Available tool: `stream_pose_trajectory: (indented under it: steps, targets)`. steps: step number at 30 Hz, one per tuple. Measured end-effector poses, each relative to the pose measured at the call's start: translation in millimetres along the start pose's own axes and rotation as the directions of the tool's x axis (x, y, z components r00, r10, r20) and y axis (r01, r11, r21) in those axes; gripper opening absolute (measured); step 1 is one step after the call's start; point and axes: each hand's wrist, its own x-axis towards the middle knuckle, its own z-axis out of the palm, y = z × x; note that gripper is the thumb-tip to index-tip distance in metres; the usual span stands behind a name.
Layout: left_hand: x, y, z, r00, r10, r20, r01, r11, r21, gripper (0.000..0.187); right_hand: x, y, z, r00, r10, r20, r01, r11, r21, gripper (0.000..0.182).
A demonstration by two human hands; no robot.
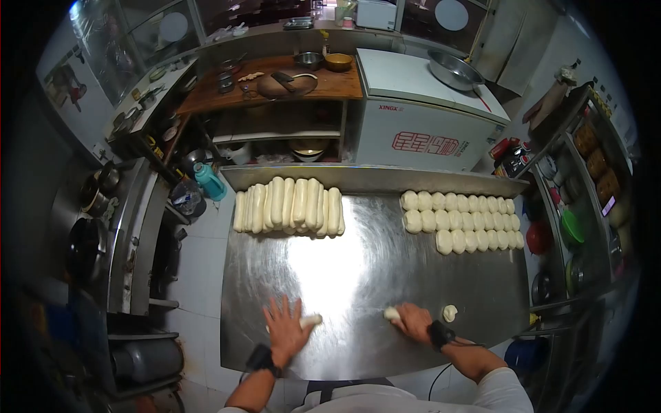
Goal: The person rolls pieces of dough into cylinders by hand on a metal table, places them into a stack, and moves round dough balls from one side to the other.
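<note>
On the steel table [275, 275], my left hand [286, 332] lies flat with fingers spread over a piece of dough [312, 320], whose end shows beside the thumb. My right hand [414, 323] is wrapped round another dough piece [392, 314], its pale end showing at the fingertips. Just right of that hand sits a small lump of dough [449, 314]. Long dough rolls [289, 205] are piled at the table's back left. Round dough pieces [461, 220] stand in three rows at the back right.
A raised steel edge [372, 182] runs along the table's back. Behind it are a white chest freezer [413, 131] with a metal bowl [456, 70] and a wooden counter [330, 86]. A stove [131, 241] is at left, a loaded shelf rack [575, 206] at right.
</note>
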Motion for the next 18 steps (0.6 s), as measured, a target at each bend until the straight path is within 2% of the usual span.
stream_pose_trajectory:
  steps: [1, 2, 3, 4, 5, 6, 7, 9, 10, 12, 13, 14, 15, 16, 17, 18]
  targets:
    - [-26.9, 10.8, -8.0, 0.998, 0.043, 0.035, -0.042, 0.999, -0.013, 0.072, 29.0, 2.1, 15.1, 0.979, 0.034, -0.203, 0.002, 0.985, 0.172, 0.038]
    - [-43.7, 16.3, -11.7, 0.994, 0.087, 0.068, -0.085, 0.996, -0.028, 0.069, 60.9, 3.1, 30.2, 0.916, 0.101, -0.388, 0.038, 0.941, 0.336, 0.036]
    - [-49.4, 11.4, -5.2, 0.994, 0.083, 0.069, -0.081, 0.996, -0.028, 0.069, 92.4, -12.4, 15.0, 0.903, 0.157, -0.401, 0.039, 0.898, 0.438, 0.038]
    - [-52.3, 5.1, 2.1, 0.990, 0.140, 0.024, -0.138, 0.989, -0.056, 0.066, 131.7, -34.8, -15.8, 0.888, 0.215, -0.407, 0.042, 0.843, 0.537, 0.041]
    - [-52.1, -0.5, 5.4, 0.980, 0.197, -0.024, -0.198, 0.977, -0.081, 0.062, 161.9, -53.8, -39.9, 0.843, 0.248, -0.478, 0.108, 0.791, 0.602, 0.047]
    - [-45.6, -3.0, 1.4, 0.970, 0.232, -0.073, -0.237, 0.970, -0.053, 0.051, 193.3, -68.1, -63.7, 0.816, 0.241, -0.526, 0.155, 0.784, 0.600, 0.050]
    - [-41.2, -5.3, 0.3, 0.970, 0.230, -0.072, -0.234, 0.971, -0.054, 0.051, 228.5, -74.9, -80.9, 0.784, 0.245, -0.570, 0.132, 0.833, 0.538, 0.050]
    - [-33.2, -7.8, 0.1, 0.967, 0.191, 0.169, -0.156, 0.967, -0.202, 0.040, 284.2, -92.3, -99.9, 0.643, 0.227, -0.731, 0.188, 0.879, 0.438, 0.049]
    - [-28.1, -7.4, -0.6, 0.967, 0.190, 0.168, -0.154, 0.966, -0.206, 0.040, 299.5, -97.9, -108.3, 0.645, 0.224, -0.731, 0.187, 0.881, 0.435, 0.049]
    - [-22.3, -6.8, -4.8, 0.996, 0.081, -0.027, -0.086, 0.947, -0.308, 0.030, 317.7, -108.1, -114.7, 0.812, 0.163, -0.561, 0.067, 0.928, 0.366, 0.046]
    - [-15.9, -8.5, 0.5, 0.996, 0.081, -0.024, -0.085, 0.947, -0.310, 0.030, 315.2, -111.1, -111.6, 0.814, 0.165, -0.558, 0.064, 0.928, 0.367, 0.046]
    - [-4.4, -9.6, 13.1, 0.986, -0.078, -0.149, -0.017, 0.837, -0.548, 0.029, 307.7, -111.1, -106.0, 0.794, 0.089, -0.602, 0.087, 0.962, 0.257, 0.045]
    - [6.7, -8.3, 21.9, 0.939, -0.263, -0.224, 0.004, 0.655, -0.755, 0.028, 295.1, -113.6, -102.2, 0.771, 0.007, -0.636, 0.104, 0.985, 0.137, 0.043]
    - [23.2, -4.0, 18.7, 0.923, -0.373, -0.090, 0.118, 0.498, -0.859, 0.029, 267.4, -123.4, -101.5, 0.685, -0.031, -0.728, 0.187, 0.973, 0.134, 0.040]
    - [38.9, 5.7, 4.2, 0.923, -0.375, -0.084, 0.117, 0.483, -0.868, 0.029, 249.6, -124.0, -87.2, 0.593, -0.092, -0.800, 0.296, 0.949, 0.109, 0.039]
    - [54.1, 18.1, -18.5, 0.920, -0.388, -0.062, 0.091, 0.364, -0.927, 0.033, 223.4, -139.1, -85.1, 0.738, -0.084, -0.670, 0.335, 0.907, 0.255, 0.043]
